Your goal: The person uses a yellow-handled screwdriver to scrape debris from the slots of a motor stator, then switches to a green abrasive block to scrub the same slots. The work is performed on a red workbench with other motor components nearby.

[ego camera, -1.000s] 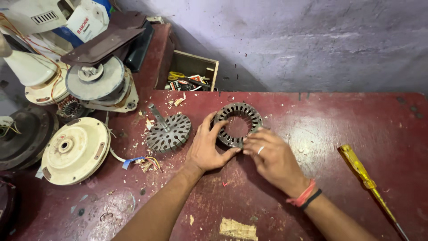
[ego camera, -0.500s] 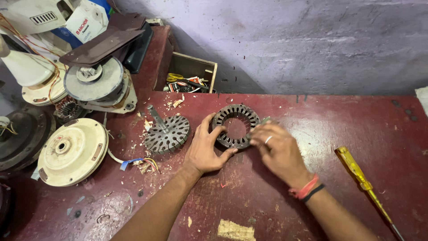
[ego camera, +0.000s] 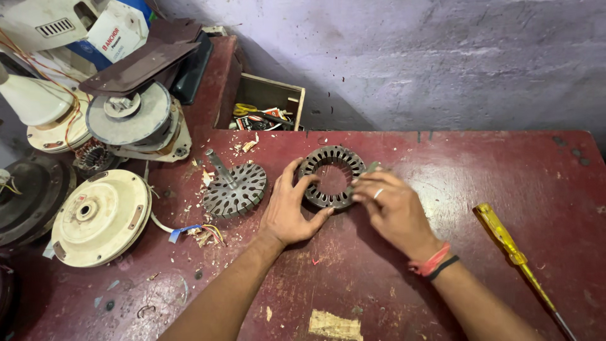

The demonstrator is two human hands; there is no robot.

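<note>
1. The dark grey slotted metal stator ring (ego camera: 332, 177) lies flat on the worn dark-red wooden surface (ego camera: 442, 189), just above the middle of the frame, as it did a second ago; it has barely shifted, while both hands have changed their grip on it.
2. The left hand (ego camera: 291, 211) now lies with the thumb along the lower edge of the ring and the fingers spread up its left side, cupping the rim rather than clamping it.
3. The right hand (ego camera: 394, 208) has drawn in close against the right rim; its fingertips are pressed together there, pinching at something small on the edge. What they pinch is too small to tell.
4. Judging by this, the work has passed from steadying the ring to fine fingerwork on its right edge, with the left hand acting as a brace.
5. To the left of the ring, near but apart, stands a grey finned rotor with a short steel shaft (ego camera: 233, 187), tilted.
6. Further left lies a cream round motor cover (ego camera: 101, 216) with loose coloured wires (ego camera: 202, 232) beside it.
7. At the right of the frame a yellow-handled screwdriver (ego camera: 514, 256) lies untouched, well apart from both hands.
8. An open wooden box of small tools (ego camera: 268, 110) sits at the upper middle, beyond the surface.
</note>
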